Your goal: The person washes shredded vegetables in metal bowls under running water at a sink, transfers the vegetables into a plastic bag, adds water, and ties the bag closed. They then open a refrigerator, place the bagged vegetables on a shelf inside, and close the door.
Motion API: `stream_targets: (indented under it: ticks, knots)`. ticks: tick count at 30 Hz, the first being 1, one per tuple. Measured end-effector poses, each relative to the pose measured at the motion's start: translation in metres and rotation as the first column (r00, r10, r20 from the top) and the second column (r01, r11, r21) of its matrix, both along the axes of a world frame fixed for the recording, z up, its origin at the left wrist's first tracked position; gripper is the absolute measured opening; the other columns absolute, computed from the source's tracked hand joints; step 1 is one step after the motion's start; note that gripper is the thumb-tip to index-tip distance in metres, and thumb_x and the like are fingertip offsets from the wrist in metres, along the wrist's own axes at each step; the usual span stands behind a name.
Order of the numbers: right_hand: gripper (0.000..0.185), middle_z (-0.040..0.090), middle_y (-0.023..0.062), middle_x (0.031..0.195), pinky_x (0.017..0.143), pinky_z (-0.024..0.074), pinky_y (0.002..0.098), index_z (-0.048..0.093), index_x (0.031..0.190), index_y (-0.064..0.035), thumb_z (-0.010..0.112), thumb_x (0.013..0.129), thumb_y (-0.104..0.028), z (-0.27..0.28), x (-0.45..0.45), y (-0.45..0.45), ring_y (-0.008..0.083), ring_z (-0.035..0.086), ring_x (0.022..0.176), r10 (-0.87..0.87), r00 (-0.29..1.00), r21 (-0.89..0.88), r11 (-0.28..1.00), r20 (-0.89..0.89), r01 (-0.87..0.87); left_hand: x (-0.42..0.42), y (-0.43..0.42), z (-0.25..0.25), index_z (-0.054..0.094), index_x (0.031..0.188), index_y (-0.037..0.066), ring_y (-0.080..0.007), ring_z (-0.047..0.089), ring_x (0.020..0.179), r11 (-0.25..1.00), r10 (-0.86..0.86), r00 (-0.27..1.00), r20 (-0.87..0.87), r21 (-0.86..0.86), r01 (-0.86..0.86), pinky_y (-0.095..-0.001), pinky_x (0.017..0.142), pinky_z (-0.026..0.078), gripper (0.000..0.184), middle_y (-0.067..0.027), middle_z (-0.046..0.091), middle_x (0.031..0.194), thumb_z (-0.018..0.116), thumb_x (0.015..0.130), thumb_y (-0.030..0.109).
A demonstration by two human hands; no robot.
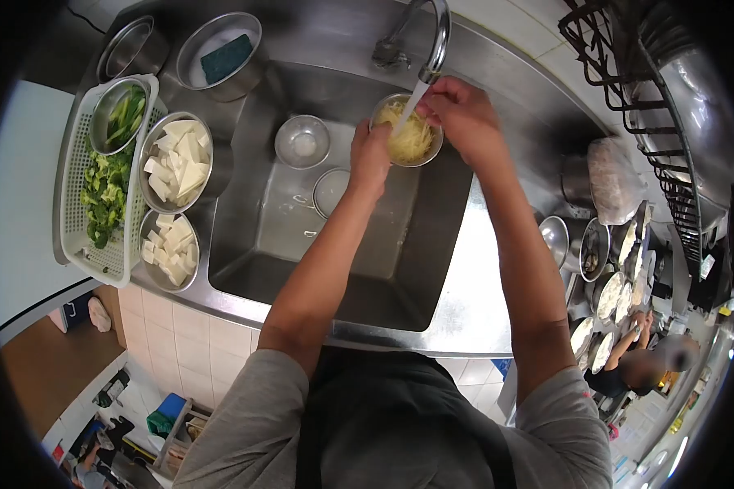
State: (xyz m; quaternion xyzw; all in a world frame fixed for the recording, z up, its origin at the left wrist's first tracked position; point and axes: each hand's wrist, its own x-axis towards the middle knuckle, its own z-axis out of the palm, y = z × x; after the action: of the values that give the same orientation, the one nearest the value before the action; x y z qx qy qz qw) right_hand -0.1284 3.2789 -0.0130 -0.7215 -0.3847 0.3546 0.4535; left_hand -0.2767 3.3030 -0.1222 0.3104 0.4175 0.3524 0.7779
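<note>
Under the running faucet, a metal bowl of thin pale-yellow shreds is held over the sink. My left hand grips the bowl's left rim, its fingers partly hidden behind it. At the bowl's upper right, my right hand has its fingertips pinched together beside the water stream; whatever is between them cannot be made out. Water falls onto the shreds. Lower in the sink lie a small metal bowl and a round strainer-like piece.
Left of the sink are bowls of cut white tofu-like pieces and a white basket with greens. A pot holds a green scouring pad. A wire rack hangs at right; a co-worker stands by several dishes.
</note>
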Motion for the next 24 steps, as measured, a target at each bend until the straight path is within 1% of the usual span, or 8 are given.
stream_targets:
  ticks: [3, 7, 10, 13, 15, 19, 22, 24]
  knots:
    - [0.018, 0.073, 0.0189, 0.094, 0.081, 0.0571, 0.0477, 0.074, 0.101, -0.0026, 0.065, 0.09, -0.015, -0.017, -0.024, -0.008, 0.0411, 0.07, 0.087, -0.051, 0.77, 0.201, 0.974, 0.636, -0.102, 0.005, 0.003, 0.0, 0.057, 0.133, 0.001, -0.0177, 0.063, 0.104, 0.999, 0.015, 0.998, 0.065, 0.047, -0.018, -0.0327, 0.078, 0.053, 0.046, -0.0109, 0.065, 0.117, 0.056, 0.103, 0.035]
    - [0.019, 0.071, 0.016, 0.096, 0.086, 0.0554, 0.0476, 0.073, 0.103, -0.0051, 0.066, 0.092, -0.018, -0.033, -0.051, -0.011, 0.0378, 0.066, 0.099, 0.019, 0.547, 0.139, 0.96, 0.837, -0.245, -0.003, 0.003, 0.017, 0.057, 0.136, 0.009, -0.0156, 0.065, 0.11, 0.999, -0.046, 0.999, 0.008, 0.022, 0.046, -0.0334, 0.081, 0.055, 0.046, -0.0059, 0.066, 0.122, 0.057, 0.105, 0.043]
    - [0.017, 0.072, 0.0159, 0.103, 0.088, 0.0555, 0.0474, 0.074, 0.103, -0.0063, 0.065, 0.092, -0.016, -0.028, -0.058, -0.015, 0.0382, 0.067, 0.101, 0.036, 0.572, 0.089, 0.978, 0.819, -0.189, -0.002, 0.009, 0.012, 0.061, 0.136, 0.009, -0.017, 0.066, 0.105, 0.997, -0.044, 0.998, -0.039, 0.058, 0.046, -0.033, 0.081, 0.053, 0.046, -0.0054, 0.067, 0.118, 0.056, 0.106, 0.044]
    - [0.02, 0.073, 0.0175, 0.107, 0.092, 0.055, 0.0472, 0.075, 0.105, -0.0046, 0.066, 0.092, -0.017, -0.053, -0.054, -0.018, 0.0393, 0.067, 0.105, -0.168, 0.729, 0.29, 0.956, 0.664, -0.044, 0.001, 0.021, 0.015, 0.063, 0.137, 0.007, -0.0222, 0.068, 0.104, 0.934, -0.041, 0.959, -0.28, 0.329, 0.136, -0.0343, 0.087, 0.052, 0.053, -0.0109, 0.07, 0.119, 0.058, 0.103, 0.047]
    - [0.022, 0.074, 0.0184, 0.112, 0.094, 0.0545, 0.047, 0.076, 0.107, -0.0038, 0.068, 0.092, -0.018, -0.063, -0.052, -0.018, 0.0399, 0.067, 0.109, -0.266, 0.756, 0.344, 0.937, 0.598, 0.058, 0.003, 0.026, 0.034, 0.063, 0.133, 0.002, -0.0321, 0.066, 0.117, 0.884, -0.05, 0.847, -0.53, 0.37, 0.284, -0.0411, 0.097, 0.051, 0.061, -0.0202, 0.07, 0.125, 0.058, 0.1, 0.053]
    - [0.028, 0.074, 0.0198, 0.117, 0.098, 0.0534, 0.045, 0.076, 0.112, -0.0029, 0.07, 0.093, -0.022, -0.068, -0.056, -0.016, 0.0401, 0.067, 0.113, -0.443, 0.828, 0.389, 0.87, 0.344, 0.304, 0.009, 0.028, 0.115, 0.064, 0.133, 0.001, -0.0417, 0.063, 0.125, 0.766, -0.133, 0.571, -0.81, 0.281, 0.578, -0.0486, 0.104, 0.049, 0.071, -0.026, 0.069, 0.129, 0.059, 0.094, 0.06]
    - [0.029, 0.075, 0.0205, 0.114, 0.095, 0.0537, 0.0404, 0.076, 0.114, -0.0017, 0.07, 0.095, -0.023, -0.08, -0.063, -0.011, 0.0347, 0.071, 0.108, -0.493, 0.869, 0.42, 0.78, -0.044, 0.464, 0.019, 0.025, 0.133, 0.064, 0.134, 0.004, -0.0418, 0.066, 0.121, 0.669, 0.009, 0.364, -0.932, 0.276, 0.69, -0.0488, 0.103, 0.05, 0.073, -0.0234, 0.071, 0.125, 0.06, 0.092, 0.063]
    - [0.027, 0.076, 0.0123, 0.097, 0.084, 0.0529, 0.0346, 0.074, 0.104, 0.0017, 0.07, 0.097, -0.024, -0.077, -0.078, -0.016, 0.0206, 0.068, 0.091, -0.496, 0.811, 0.399, 0.706, -0.309, 0.585, 0.026, 0.019, 0.154, 0.067, 0.133, 0.007, -0.0394, 0.066, 0.121, 0.61, 0.014, 0.154, -0.988, 0.131, 0.782, -0.0475, 0.103, 0.052, 0.072, -0.0212, 0.072, 0.126, 0.06, 0.091, 0.065]
